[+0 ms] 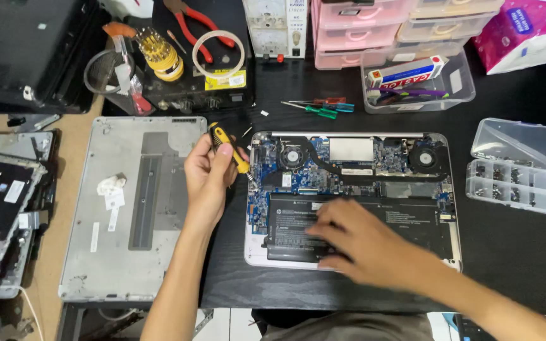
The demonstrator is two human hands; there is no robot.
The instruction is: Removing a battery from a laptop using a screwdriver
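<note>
My right hand [358,243] lies flat, fingers spread and loosely open, palm down on the flat black battery pack [292,230] in the lower half of the opened silver laptop chassis [255,256]; it grips nothing, just presses on the battery top. My left hand [208,178] is curled shut around a small yellow-and-black handled screwdriver [229,146], thumb and fingers pinching the handle, tip angled down toward the left edge of the blue circuit board [263,189]. The tip is near the board; cannot tell if it touches. Left of that hand, the removed grey metal bottom cover [127,252] lies flat on the black tabletop [513,252]. Above the battery: 2 round black fans [292,156] joined by a dark heat pipe. Right of the laptop, well apart, a clear plastic compartment box of screws [516,183], lid open. Further back, 2 thin screwdrivers with green and blue handles [320,108], red-handled pliers [194,25], a roll of clear tape [219,53], pink plastic drawers [355,31].
</note>
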